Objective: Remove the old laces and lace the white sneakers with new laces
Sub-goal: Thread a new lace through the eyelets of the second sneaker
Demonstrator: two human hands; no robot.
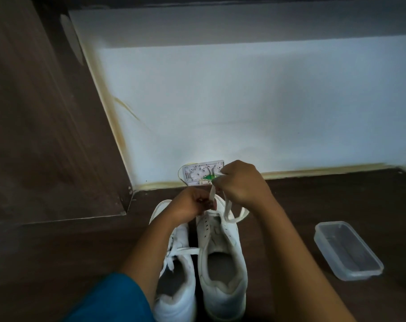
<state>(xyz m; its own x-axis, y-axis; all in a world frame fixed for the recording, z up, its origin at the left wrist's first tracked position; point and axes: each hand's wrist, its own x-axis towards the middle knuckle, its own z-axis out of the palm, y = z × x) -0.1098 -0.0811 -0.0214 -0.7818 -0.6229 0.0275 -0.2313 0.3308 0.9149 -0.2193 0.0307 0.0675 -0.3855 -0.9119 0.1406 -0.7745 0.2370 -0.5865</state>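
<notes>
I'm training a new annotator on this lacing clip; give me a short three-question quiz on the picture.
1. True or false: the left hand and the right hand both pinch the flat white lace.
2. The clear rectangular plastic container lies where from the right-hand white low-top sneaker? A: to its left. B: to its right. C: inside it.
3. Fill in: that sneaker's upper eyelets are ___.
Key: 1 true; 2 B; 3 empty.

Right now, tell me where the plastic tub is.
Head view: the tub lies on the floor at the lower right, to the right of the sneakers and apart from them.
</notes>
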